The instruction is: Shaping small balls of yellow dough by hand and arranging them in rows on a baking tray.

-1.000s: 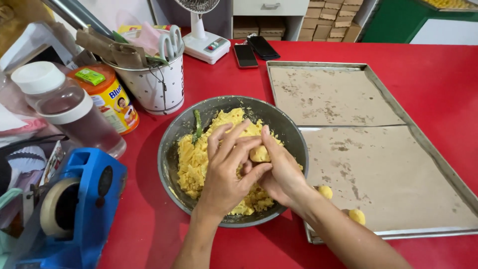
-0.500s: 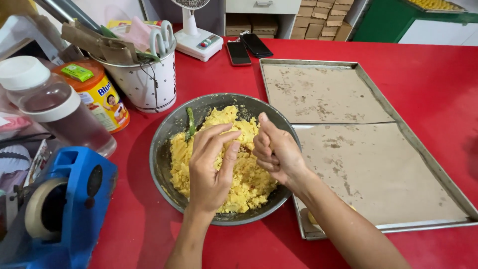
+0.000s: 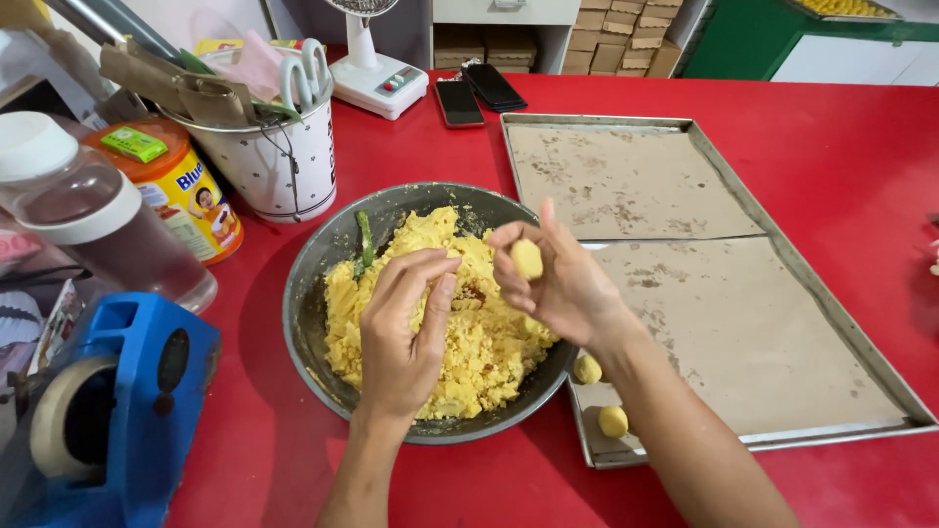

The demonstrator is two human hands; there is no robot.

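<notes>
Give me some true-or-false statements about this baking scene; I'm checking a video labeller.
1. The right hand holds a small dough ball. True.
2. The bowl holds green dough. False: the dough is yellow.
3. Two dough balls lie on the tray. True.
4. The left hand holds scissors. False: it is above the dough, and the scissors stand in a white cup.
5. The table is blue. False: it is red.
</notes>
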